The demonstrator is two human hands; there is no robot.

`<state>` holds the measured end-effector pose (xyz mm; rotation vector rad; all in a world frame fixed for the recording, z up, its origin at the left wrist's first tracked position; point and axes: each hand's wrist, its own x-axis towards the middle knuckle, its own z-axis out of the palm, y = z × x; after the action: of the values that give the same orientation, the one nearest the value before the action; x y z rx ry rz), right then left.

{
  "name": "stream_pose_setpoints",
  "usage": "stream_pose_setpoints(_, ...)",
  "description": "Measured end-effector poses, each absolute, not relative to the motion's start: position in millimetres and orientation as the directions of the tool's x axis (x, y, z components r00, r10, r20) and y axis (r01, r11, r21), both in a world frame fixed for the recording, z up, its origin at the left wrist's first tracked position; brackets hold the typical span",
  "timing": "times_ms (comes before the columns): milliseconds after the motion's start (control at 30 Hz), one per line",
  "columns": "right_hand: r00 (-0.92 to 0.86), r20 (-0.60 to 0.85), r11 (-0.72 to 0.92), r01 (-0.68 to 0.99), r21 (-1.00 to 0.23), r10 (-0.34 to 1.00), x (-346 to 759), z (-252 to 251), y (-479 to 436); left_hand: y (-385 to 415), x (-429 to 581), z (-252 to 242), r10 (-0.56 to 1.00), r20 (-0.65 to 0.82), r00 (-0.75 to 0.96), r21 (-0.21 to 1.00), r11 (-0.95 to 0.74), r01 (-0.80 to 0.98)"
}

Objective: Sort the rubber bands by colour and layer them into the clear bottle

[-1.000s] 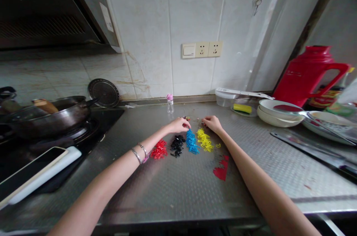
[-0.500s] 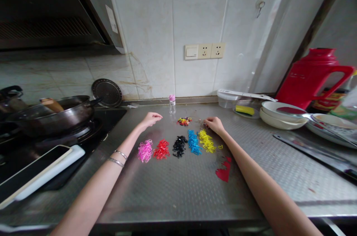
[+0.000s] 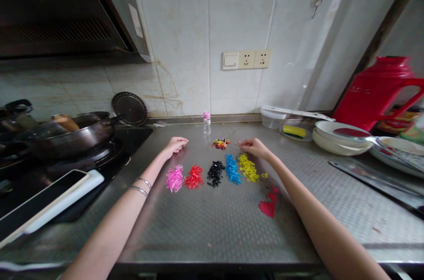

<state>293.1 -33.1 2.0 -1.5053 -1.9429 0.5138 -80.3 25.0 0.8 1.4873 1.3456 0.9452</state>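
Observation:
Small rubber bands lie sorted by colour in a row: a pink pile [image 3: 174,178], a red pile [image 3: 194,177], a black pile [image 3: 215,173], a blue pile [image 3: 233,169] and a yellow pile [image 3: 248,168]. Behind them sits a small mixed pile of bands [image 3: 221,143]. My left hand [image 3: 175,145] rests on the counter left of the mixed pile, fingers loosely stretched out, nothing visible in them. Just right of that pile, my right hand [image 3: 254,147] has its fingers bent together; anything between the fingertips is too small to make out.
A small pink-capped bottle [image 3: 206,123] stands by the wall. Torn red paper [image 3: 269,205] lies near my right forearm. At left are a pan [image 3: 73,134] and a phone [image 3: 43,209]; at right, a sponge [image 3: 294,131], bowls [image 3: 338,145], a knife [image 3: 374,180] and a red flask [image 3: 377,92].
The view has shifted slightly. My left hand has drawn back a little to the left with its fingers lower; my right hand has shifted slightly, still beside the mixed pile. The piles look unchanged.

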Motion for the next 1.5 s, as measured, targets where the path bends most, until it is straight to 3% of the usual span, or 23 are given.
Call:
stream_pose_setpoints(167, -0.391, 0.110, 0.386, 0.750, -0.538, 0.914, 276.6, 22.5, -43.5, 26.7, -83.0, -2.7, 0.994, -0.029, 0.105, 0.944, -0.007, 0.331)
stream_pose_setpoints(333, -0.460, 0.069, 0.437, 0.771, -0.463, 0.885, 266.9, 28.1, -51.8, 25.3, -82.7, -2.4, 0.993, -0.013, 0.116, 0.947, -0.025, 0.320)
stream_pose_setpoints(767, -0.423, 0.122, 0.437, 0.824, -0.361, 0.898, 258.1, 26.1, -55.6, 24.2, -82.9, -2.1, 0.990, -0.021, 0.140, 0.946, -0.026, 0.324)
stream_pose_setpoints(1500, -0.141, 0.165, 0.203, 0.862, -0.465, 0.976, 252.1, 11.8, -49.0, 17.7, -81.2, 2.7, 0.993, -0.025, 0.118, 0.944, -0.015, 0.329)
